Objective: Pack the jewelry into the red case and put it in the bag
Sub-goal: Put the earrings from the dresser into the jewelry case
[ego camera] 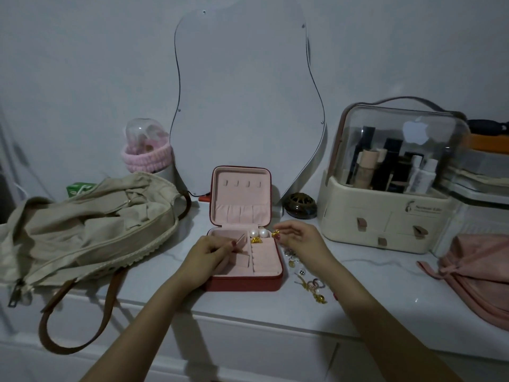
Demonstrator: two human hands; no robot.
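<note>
The red case (pixel 272 283) lies open on the white tabletop, its pink lid upright. Two pearl earrings (pixel 258 233) and a gold piece (pixel 256 240) sit in its back compartment. My left hand (pixel 212 256) rests over the case's left half and pinches a pink divider flap (pixel 241 240). My right hand (pixel 300 239) hovers at the case's right rim, holding a small gold earring (pixel 275 232) in its fingertips. Loose jewelry (pixel 308 282) lies on the table right of the case. The beige bag (pixel 91 230) lies slumped at the left, unzipped.
A curvy mirror (pixel 248 92) leans on the wall behind the case. A cream cosmetics organizer (pixel 385 213) stands at the right, a dark round dish (pixel 300 205) beside it. A pink pouch (pixel 476 274) lies far right. A pink headband on a stand (pixel 146 158) is at back left.
</note>
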